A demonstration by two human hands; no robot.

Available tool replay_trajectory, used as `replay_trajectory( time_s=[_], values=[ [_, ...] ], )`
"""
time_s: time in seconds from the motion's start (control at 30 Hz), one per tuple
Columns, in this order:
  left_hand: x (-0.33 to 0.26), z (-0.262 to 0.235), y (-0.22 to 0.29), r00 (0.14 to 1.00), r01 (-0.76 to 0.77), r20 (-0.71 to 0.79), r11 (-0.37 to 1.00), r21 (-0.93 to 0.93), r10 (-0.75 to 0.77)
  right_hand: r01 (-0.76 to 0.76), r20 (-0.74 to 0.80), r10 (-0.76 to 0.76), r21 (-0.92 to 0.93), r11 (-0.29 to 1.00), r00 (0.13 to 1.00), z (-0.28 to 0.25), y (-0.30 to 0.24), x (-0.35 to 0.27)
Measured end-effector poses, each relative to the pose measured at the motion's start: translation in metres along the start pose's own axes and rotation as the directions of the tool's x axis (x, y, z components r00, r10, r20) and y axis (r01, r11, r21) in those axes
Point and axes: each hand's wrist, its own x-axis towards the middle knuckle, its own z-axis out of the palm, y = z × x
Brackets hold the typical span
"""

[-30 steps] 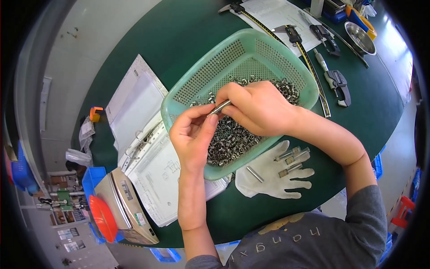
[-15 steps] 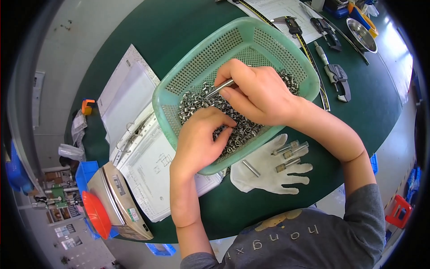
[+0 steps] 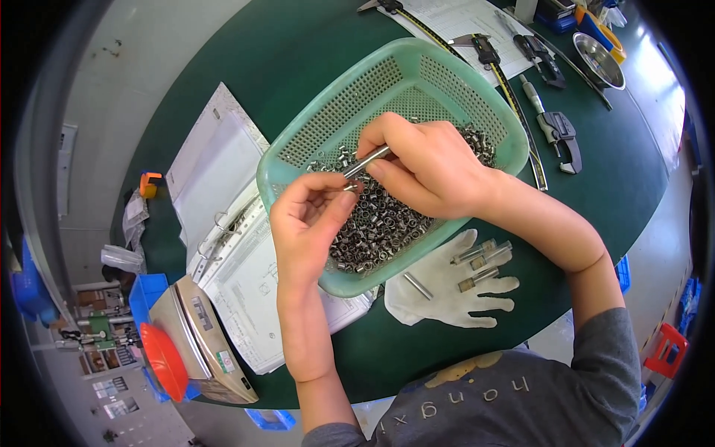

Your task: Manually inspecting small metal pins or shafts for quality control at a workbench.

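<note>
Nearest the person: white work glove (image 3: 447, 287) lying flat on the green table (image 3: 290, 67), just below the basket. Four small metal pins (image 3: 477, 262) rest on the glove, three near its fingers, one near the cuff side.

Left hand (image 3: 309, 223) is over the near-left part of the basket, fingers curled, thumb and fingertips pinched on a small metal ring (image 3: 348, 186) at the pin's lower end; ring is tiny, exact grip hard to tell. Right hand (image 3: 424, 167) is over the basket middle, closed around a thin metal pin (image 3: 366, 162), the pin sticking out left and down toward the left hand's fingertips. Pin tip meets the ring, above the pile.

Teal plastic basket (image 3: 447, 82) with perforated walls sits on the table, tilted view, holding a heap of small metal rings (image 3: 376, 223) in its near half.

Left of basket: open ring binder (image 3: 223, 201) with printed sheets, partly under the basket edge. Near-left: scale (image 3: 201, 335) with a red-orange part, at table edge.

Far side: paper sheet (image 3: 454, 15), long steel ruler (image 3: 514, 97), calipers (image 3: 558, 134) just right of the basket, more calipers (image 3: 536, 52) beyond, metal bowl (image 3: 599, 59) at far right.
</note>
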Motion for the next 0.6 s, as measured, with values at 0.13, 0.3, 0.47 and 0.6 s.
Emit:
replay_trajectory(
  time_s=[0.13,0.3,0.47,0.6],
  values=[
    [0.002,0.001,-0.001,0.999,-0.016,0.036,0.963,-0.269,0.027,0.093,-0.032,-0.093,-0.015,0.996,0.995,0.000,0.002,0.000],
    [0.002,0.002,-0.004,0.998,-0.060,-0.004,0.980,-0.190,0.061,0.073,-0.029,-0.073,-0.008,0.997,0.997,0.003,0.004,0.001],
    [0.003,0.002,-0.006,0.995,-0.097,-0.020,0.988,-0.122,0.096,0.107,-0.008,-0.107,-0.055,0.993,0.994,0.006,0.005,-0.001],
    [0.000,0.008,-0.003,0.992,-0.119,-0.046,0.992,-0.033,0.118,0.155,0.007,-0.155,-0.096,0.983,0.988,0.011,0.007,-0.001]
  ],
)
